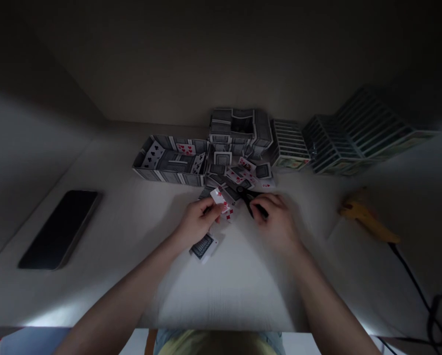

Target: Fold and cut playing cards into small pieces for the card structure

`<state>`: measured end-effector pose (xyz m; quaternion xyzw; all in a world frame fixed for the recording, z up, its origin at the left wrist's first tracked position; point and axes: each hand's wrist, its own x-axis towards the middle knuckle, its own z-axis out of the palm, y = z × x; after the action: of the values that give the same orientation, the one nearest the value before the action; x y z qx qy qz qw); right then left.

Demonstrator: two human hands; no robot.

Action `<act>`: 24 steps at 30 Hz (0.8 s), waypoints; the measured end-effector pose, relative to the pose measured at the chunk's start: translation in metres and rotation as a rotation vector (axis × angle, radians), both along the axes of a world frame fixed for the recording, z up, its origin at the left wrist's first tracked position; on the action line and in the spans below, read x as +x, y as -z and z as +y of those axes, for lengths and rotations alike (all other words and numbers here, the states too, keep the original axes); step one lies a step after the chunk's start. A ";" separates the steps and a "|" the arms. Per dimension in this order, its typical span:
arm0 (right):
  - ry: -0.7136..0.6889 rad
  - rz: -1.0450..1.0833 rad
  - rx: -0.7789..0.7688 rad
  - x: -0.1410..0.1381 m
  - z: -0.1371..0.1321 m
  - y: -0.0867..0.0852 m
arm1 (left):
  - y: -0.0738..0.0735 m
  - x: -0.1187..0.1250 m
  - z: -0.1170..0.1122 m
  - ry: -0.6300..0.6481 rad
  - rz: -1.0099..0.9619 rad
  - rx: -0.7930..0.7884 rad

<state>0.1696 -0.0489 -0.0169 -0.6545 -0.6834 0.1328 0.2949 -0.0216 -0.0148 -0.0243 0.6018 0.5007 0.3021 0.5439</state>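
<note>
On the white bench (239, 296), box-like structures of playing cards (239, 129) stand beyond the fingers, with loose cards (239, 172) strewn just ahead of them. A black phone (60, 229) lies well left, a yellow glue gun (364, 217) right. The left hand (198, 222) pinches a red-suited card (221, 201); the right hand (274, 222) closes around black scissors (245, 197).

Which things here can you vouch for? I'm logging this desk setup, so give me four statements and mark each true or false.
The left hand holds a playing card: true.
The right hand holds a playing card: false, it is on black scissors.
A smartphone lies left of the hands: true.
A yellow corded tool sits among the card constructions: false, it lies apart from them, to the right.
</note>
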 end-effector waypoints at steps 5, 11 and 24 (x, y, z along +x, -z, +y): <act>0.085 -0.212 -0.084 0.014 0.004 0.002 | -0.003 0.000 0.000 -0.013 0.037 0.048; 0.081 -0.185 -0.107 0.011 0.005 0.003 | 0.004 -0.001 0.001 -0.016 0.046 0.118; 0.069 0.298 -0.345 0.011 0.001 0.001 | 0.002 -0.008 0.007 -0.131 0.136 0.309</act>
<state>0.1808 -0.0480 -0.0181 -0.6913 -0.5768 0.3327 0.2805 -0.0293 -0.0081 -0.0258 0.6634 0.5221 0.3687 0.3890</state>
